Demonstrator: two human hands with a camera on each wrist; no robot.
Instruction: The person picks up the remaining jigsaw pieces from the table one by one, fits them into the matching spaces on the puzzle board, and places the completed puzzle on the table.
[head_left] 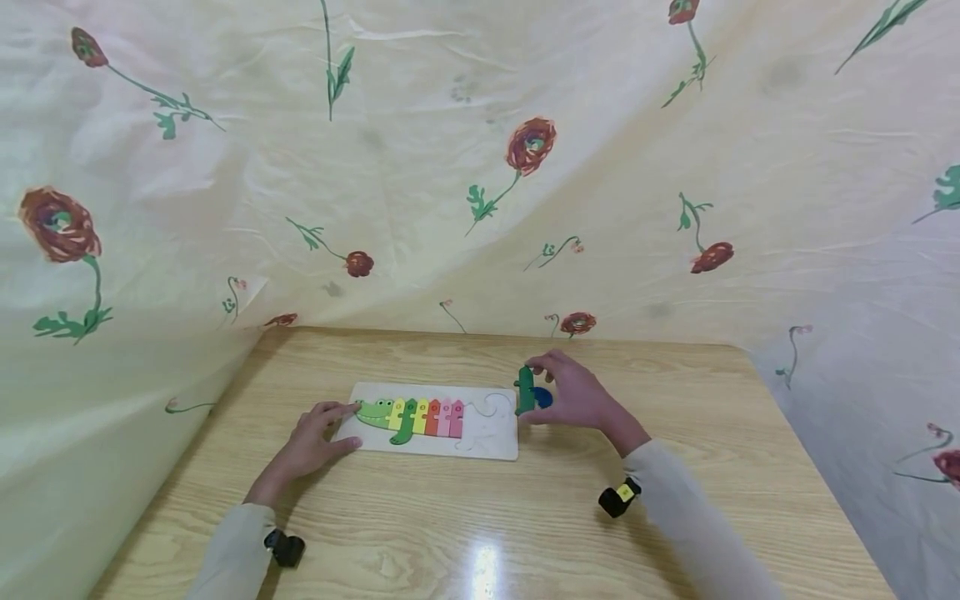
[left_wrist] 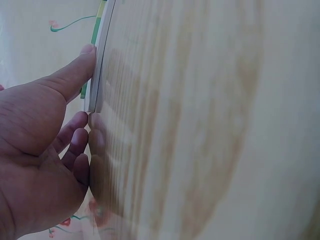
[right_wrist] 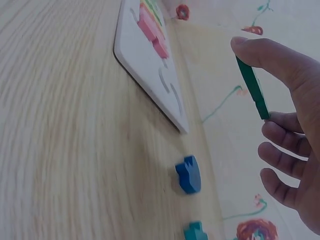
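A white puzzle board (head_left: 487, 450) lies on the table, with a crocodile picture made of coloured pieces. The green crocodile head (head_left: 375, 412) is at its left, followed by yellow, orange and pink pieces (head_left: 452, 417). My left hand (head_left: 311, 442) rests at the board's left end, thumb pressed on its near corner and fingertips by the left edge. My right hand (head_left: 577, 396) pinches a green puzzle piece (right_wrist: 252, 85) between thumb and fingertips, raised beside the board's right edge. Beneath that hand a blue piece (right_wrist: 189, 175) lies on the table.
In the right wrist view a teal piece (right_wrist: 196, 231) sits past the blue one. Outlined white areas mark the board's right part. A flowered cloth (head_left: 420, 167) hangs behind and at the sides of the wooden table (head_left: 420, 525).
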